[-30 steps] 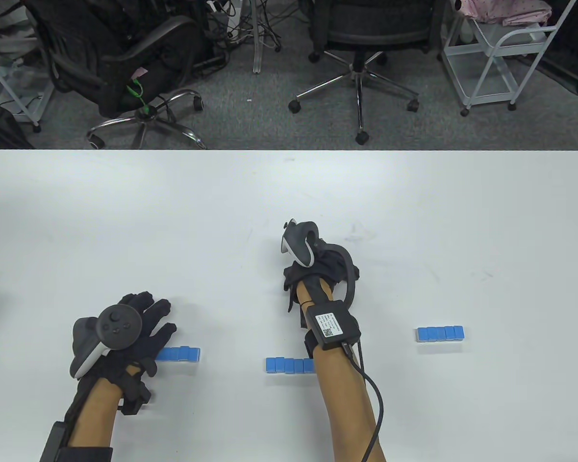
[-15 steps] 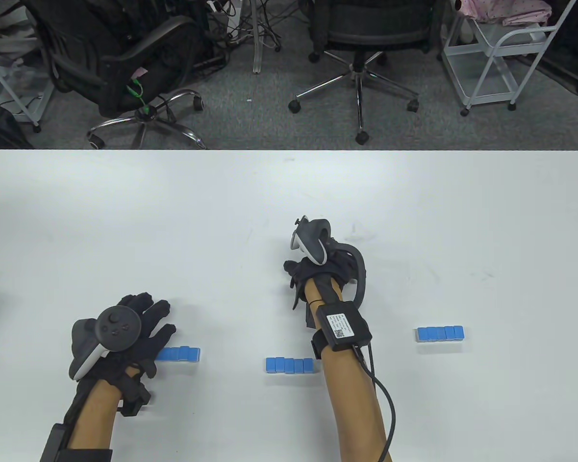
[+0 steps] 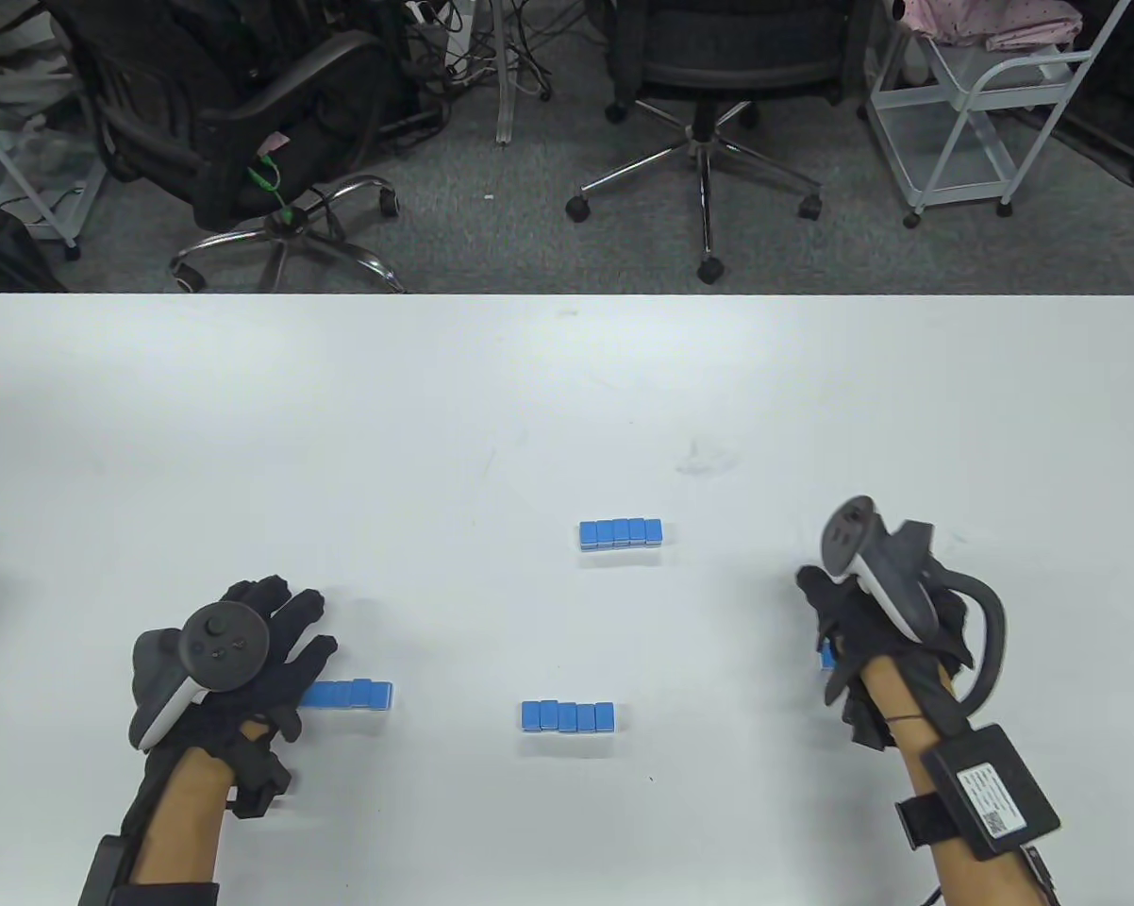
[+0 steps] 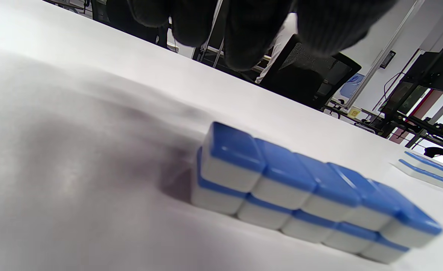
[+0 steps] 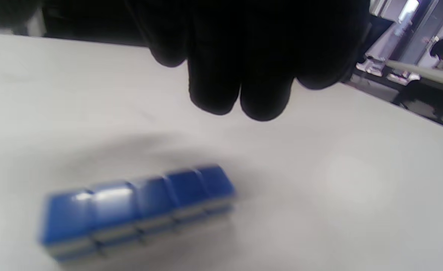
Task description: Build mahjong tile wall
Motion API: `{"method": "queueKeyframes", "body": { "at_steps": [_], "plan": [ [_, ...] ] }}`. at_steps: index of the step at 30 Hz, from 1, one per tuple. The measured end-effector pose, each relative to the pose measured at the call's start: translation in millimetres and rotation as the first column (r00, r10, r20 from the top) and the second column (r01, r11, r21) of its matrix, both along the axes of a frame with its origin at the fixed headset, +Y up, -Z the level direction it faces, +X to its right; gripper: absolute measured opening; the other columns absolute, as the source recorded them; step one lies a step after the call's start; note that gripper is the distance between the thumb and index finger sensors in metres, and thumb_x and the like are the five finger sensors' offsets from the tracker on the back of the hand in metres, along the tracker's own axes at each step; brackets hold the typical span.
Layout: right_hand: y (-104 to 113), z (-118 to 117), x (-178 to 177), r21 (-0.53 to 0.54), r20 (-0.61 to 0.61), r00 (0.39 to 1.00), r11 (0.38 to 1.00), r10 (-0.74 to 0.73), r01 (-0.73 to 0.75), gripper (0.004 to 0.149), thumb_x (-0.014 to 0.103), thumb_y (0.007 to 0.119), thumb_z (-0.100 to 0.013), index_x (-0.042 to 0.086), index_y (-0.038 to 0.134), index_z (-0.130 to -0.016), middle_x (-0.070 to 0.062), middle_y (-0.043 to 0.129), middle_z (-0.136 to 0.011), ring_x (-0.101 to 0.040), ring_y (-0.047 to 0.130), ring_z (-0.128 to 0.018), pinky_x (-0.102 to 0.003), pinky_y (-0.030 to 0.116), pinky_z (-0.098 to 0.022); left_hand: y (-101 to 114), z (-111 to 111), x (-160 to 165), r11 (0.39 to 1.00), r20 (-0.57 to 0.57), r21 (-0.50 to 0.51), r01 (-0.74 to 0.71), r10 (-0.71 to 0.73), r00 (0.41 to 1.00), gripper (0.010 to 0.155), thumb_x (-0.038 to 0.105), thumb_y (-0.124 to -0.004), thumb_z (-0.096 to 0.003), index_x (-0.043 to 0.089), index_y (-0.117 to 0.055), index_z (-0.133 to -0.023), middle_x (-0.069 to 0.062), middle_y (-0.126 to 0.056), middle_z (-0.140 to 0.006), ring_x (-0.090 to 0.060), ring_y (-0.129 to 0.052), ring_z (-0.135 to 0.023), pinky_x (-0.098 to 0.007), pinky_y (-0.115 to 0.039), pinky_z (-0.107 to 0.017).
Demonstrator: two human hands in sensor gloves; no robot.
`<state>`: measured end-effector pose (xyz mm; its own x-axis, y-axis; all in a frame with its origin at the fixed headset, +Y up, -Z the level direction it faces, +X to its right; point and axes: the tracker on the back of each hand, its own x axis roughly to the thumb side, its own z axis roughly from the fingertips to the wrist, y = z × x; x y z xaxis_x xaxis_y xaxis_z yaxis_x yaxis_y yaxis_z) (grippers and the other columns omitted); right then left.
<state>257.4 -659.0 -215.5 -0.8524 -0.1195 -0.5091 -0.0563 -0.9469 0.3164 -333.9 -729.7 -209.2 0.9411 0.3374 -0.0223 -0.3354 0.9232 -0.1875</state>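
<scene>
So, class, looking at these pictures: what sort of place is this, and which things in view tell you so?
Probably an office or lab workroom: a white table on grey carpet, two black swivel chairs behind it, a white wire cart, and cables trailing on the floor.

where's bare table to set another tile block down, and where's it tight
Free: the whole far half of the table beyond the far tile block, and the gap between the left hand and the near middle block. Tight: at the right hand, over the right block.
</scene>
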Motion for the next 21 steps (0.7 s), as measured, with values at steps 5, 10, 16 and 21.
{"method": "queueKeyframes", "body": {
  "at_steps": [5,10,16,21],
  "plan": [
    [-51.5,14.1,41.5,-0.051,0.112,0.942,0.945,-0.317,0.324,0.093,0.078,0.059,-0.029,0.025,0.043,-0.104,-0.020,0.063,-0.106,-0.050,0.066,-0.096,-0.065,0.058,-0.069,-1.3,-0.3,-1.8,1.000,-0.009,-0.009,-0.003,0.002,1.000,0.064,0.059,-0.066,-0.0497,0.034,-0.061,-0.108,-0.004,-0.040,-0.121,-0.036,-0.032,-0.113,-0.071,-0.025,-0.076],
    [-64.9,4.2,32.3,-0.080,0.057,0.933,0.930,-0.356,0.359,0.094,0.078,0.059,-0.028,0.026,0.041,-0.104,-0.019,0.062,-0.105,-0.050,0.064,-0.094,-0.065,0.058,-0.068,-2.7,1.5,-4.3,1.000,-0.022,-0.015,-0.001,0.001,1.000,0.064,0.059,-0.066,-0.0497,0.033,-0.061,-0.108,-0.004,-0.041,-0.120,-0.036,-0.032,-0.113,-0.071,-0.025,-0.076],
    [-80.8,-1.2,10.0,-0.150,-0.049,0.979,0.970,-0.200,0.191,0.095,0.079,0.057,-0.027,0.026,0.041,-0.104,-0.024,0.060,-0.104,-0.050,0.066,-0.093,-0.065,0.060,-0.067,-4.0,2.4,-6.5,1.000,-0.030,-0.022,0.002,-0.002,1.000,0.064,0.059,-0.066,-0.0497,0.033,-0.061,-0.108,-0.004,-0.041,-0.120,-0.036,-0.032,-0.113,-0.071,-0.025,-0.075],
    [-87.4,-4.9,0.1,-0.171,-0.067,0.992,0.981,-0.106,0.093,0.096,0.080,0.057,-0.027,0.025,0.044,-0.103,-0.026,0.060,-0.103,-0.052,0.068,-0.092,-0.065,0.062,-0.066,-3.5,1.1,-6.2,1.000,-0.027,-0.019,-0.001,0.000,1.000,0.064,0.059,-0.065,-0.0498,0.034,-0.061,-0.108,-0.004,-0.041,-0.120,-0.036,-0.032,-0.113,-0.071,-0.025,-0.076]
  ]
}}
